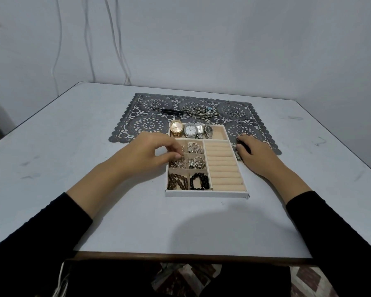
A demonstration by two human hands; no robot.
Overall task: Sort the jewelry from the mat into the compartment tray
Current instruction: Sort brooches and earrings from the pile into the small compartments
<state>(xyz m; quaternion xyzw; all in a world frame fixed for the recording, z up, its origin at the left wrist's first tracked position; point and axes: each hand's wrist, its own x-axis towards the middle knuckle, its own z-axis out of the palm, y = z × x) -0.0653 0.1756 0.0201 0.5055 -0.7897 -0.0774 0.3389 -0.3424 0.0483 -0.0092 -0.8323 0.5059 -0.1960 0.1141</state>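
Left hand pinches a small ring over the compartment tray's left-middle cell; right hand lies flat, empty-looking, just right of the tray.

Dim, flat indoor light with a cool blue-grey cast, no hard highlights or glare. Soft broad shadow on the bench near its front edge, centre. Wide-angle distortion: bench edges splay outward and the wall cables bow. Overall soft and slightly noisy; small items in the tray smear, with fine detail lost. Corners are darker.
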